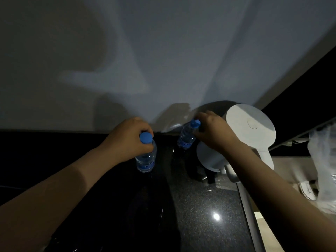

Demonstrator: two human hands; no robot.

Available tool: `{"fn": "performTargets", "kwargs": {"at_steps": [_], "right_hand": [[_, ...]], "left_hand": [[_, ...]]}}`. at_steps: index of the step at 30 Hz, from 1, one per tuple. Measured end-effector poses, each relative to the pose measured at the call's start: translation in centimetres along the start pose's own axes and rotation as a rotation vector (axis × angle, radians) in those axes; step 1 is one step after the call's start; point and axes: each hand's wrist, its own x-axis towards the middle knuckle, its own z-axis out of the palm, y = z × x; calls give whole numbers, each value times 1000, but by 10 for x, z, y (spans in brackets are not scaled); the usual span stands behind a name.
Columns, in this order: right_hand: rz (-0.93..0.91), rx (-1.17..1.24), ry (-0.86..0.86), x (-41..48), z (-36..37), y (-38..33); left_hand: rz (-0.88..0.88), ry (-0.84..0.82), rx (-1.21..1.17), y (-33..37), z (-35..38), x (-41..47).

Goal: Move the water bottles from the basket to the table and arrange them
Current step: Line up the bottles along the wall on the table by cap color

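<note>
Dim room, with a pale wall (163, 51) behind, crossed by soft grey shadows. Below it, a dark speckled stone tabletop (209, 197), glossy, with one bright spot of reflected light near the front edge.

Left hand (127, 140) over the left bottle (146, 160), reaching in from the lower left on a bare forearm. Fingers (143, 130) curled round the neck just under the blue cap (145, 137), gripping from above. Clear bottle, upright, with a blue label low on the body and its base down at the tabletop. Cannot tell whether resting there or just clear of it.

Right hand (212, 131) further back, by the wall, on the right bottle (186, 137). Fingers (203, 115) wrapped round the top, beside its own blue cap (195, 123). Bottle tilted, top leaning to the right, base close over the tabletop near the wall. Contact unclear here too. The two bottles apart, a strip of dark tabletop between them.

Just right of the right hand, a white kettle (251, 128) with a round lid, partly hidden by the wrist. At the far right edge, crumpled clear plastic (323, 160), blurred.
</note>
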Motion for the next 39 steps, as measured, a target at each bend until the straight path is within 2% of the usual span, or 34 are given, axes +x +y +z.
{"fn": "performTargets", "kwargs": {"at_steps": [9,18,39], "right_hand": [[58,34,-151,-67,18,3],[142,157,-208,-103,51,16],[187,213,-208,-103,62,24]], "left_hand": [[132,0,67,16,11,40],[200,5,96,34,20,90],[216,-72,132,43,33,112]]}}
